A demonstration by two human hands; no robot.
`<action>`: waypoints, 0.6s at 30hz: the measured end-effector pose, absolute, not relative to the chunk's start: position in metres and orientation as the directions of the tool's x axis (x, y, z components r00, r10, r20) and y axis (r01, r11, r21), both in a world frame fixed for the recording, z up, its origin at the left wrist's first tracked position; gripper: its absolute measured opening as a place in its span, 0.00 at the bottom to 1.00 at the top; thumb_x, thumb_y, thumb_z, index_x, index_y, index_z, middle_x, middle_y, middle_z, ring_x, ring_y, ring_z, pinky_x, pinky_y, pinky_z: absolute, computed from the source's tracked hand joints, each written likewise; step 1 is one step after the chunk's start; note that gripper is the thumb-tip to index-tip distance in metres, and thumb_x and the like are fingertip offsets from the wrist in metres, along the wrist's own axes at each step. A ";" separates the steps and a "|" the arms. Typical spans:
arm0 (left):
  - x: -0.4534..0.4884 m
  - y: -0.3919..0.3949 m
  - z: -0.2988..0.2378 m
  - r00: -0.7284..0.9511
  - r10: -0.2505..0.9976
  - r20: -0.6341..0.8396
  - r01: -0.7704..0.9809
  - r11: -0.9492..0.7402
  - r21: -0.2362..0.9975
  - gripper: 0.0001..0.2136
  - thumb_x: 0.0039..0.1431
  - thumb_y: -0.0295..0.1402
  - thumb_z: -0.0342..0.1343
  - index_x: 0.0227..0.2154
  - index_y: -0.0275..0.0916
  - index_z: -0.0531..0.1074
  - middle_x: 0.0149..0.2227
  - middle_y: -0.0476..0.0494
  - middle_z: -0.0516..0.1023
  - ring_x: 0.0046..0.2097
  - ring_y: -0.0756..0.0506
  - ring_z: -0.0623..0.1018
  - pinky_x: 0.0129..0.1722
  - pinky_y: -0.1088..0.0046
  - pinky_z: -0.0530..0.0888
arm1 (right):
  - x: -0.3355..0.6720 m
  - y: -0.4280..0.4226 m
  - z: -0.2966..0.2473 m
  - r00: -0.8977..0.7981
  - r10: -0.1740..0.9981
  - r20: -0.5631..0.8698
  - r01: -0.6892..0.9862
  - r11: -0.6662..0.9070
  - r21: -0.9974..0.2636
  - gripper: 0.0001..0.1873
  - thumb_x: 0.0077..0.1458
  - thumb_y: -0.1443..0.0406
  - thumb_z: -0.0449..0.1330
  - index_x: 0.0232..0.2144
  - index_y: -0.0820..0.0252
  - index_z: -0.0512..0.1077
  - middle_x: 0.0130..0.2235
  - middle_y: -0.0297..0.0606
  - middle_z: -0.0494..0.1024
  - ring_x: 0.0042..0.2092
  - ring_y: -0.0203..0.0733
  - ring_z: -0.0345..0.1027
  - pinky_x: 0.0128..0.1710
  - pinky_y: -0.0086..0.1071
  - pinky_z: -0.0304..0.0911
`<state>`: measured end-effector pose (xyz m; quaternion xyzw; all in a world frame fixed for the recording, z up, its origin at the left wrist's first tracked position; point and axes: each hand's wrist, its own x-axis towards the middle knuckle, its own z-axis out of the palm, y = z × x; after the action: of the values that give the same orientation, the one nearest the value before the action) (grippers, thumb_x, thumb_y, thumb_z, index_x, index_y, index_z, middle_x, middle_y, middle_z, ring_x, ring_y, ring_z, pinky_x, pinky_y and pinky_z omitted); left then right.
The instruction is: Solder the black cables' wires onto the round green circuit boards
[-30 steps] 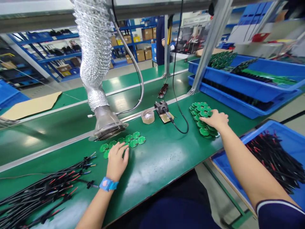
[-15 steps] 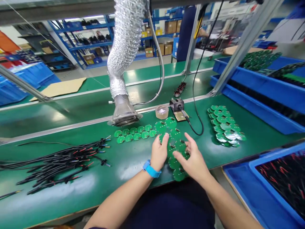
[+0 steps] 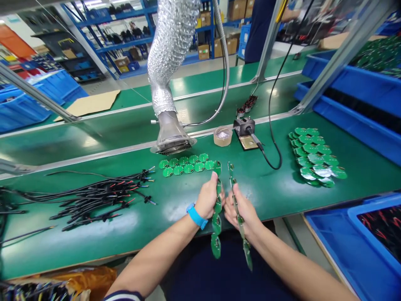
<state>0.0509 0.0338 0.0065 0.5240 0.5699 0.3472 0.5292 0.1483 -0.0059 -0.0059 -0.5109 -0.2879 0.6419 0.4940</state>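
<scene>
My left hand (image 3: 208,200), with a blue wristband, is closed on a strip of round green circuit boards (image 3: 216,217) held edge-up. My right hand (image 3: 242,209) is closed on a second strip of green boards (image 3: 240,221) beside it. The two strips stand slightly apart over the table's front edge. Two short rows of single round boards (image 3: 186,164) lie just beyond my hands, under the fume hood (image 3: 173,140). A pile of round board panels (image 3: 315,156) lies to the right.
A bundle of black wires (image 3: 94,196) lies at left. A soldering iron on its stand (image 3: 247,133) and a small solder pot (image 3: 222,136) sit behind. Blue bins (image 3: 351,88) line the right; another (image 3: 360,242) sits at lower right. A person (image 3: 261,25) stands behind.
My hands lifted the flat panel of boards off the table and split it into two strips, now held on edge, one in each hand. The view shifted slightly left.
</scene>
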 end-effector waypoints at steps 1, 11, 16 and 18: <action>0.045 0.036 0.005 0.135 0.969 -0.208 0.356 0.148 0.923 0.30 0.60 0.55 0.21 0.18 0.40 0.55 0.15 0.52 0.58 0.18 0.52 0.61 0.20 0.76 0.61 | 0.145 -0.009 -0.006 0.007 0.918 -0.397 -0.370 -0.366 -0.854 0.29 0.49 0.39 0.51 0.17 0.57 0.58 0.11 0.27 0.58 0.12 0.31 0.50 0.11 0.26 0.50; -0.043 0.074 0.016 0.296 0.955 -0.009 0.804 -0.244 0.543 0.19 0.57 0.48 0.51 0.39 0.37 0.71 0.38 0.40 0.75 0.41 0.42 0.74 0.46 0.64 0.69 | 0.173 -0.026 0.003 -0.322 0.824 -0.466 -0.321 -0.558 -0.765 0.22 0.49 0.50 0.60 0.37 0.62 0.73 0.38 0.47 0.78 0.41 0.46 0.74 0.42 0.41 0.69; -0.058 0.018 -0.016 0.401 0.913 0.072 0.896 -0.408 0.173 0.35 0.54 0.54 0.51 0.60 0.39 0.57 0.64 0.33 0.52 0.64 0.29 0.52 0.59 0.45 0.57 | 0.287 0.006 0.018 0.331 0.944 -0.015 0.427 -0.164 -0.889 0.24 0.53 0.47 0.52 0.38 0.59 0.73 0.45 0.46 0.75 0.50 0.50 0.67 0.55 0.49 0.57; -0.057 0.014 -0.032 0.377 0.921 0.100 0.920 -0.384 0.077 0.34 0.56 0.53 0.48 0.61 0.38 0.55 0.64 0.31 0.49 0.64 0.27 0.50 0.58 0.41 0.55 | 0.336 0.035 0.023 0.495 0.866 0.077 0.543 -0.239 -0.805 0.24 0.52 0.50 0.54 0.43 0.61 0.70 0.53 0.50 0.69 0.58 0.54 0.56 0.60 0.51 0.46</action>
<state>-0.0575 0.0141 -0.0324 0.8296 0.5547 0.0630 0.0042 0.3358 0.0346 0.0232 -0.7620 -0.4620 0.1975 0.4086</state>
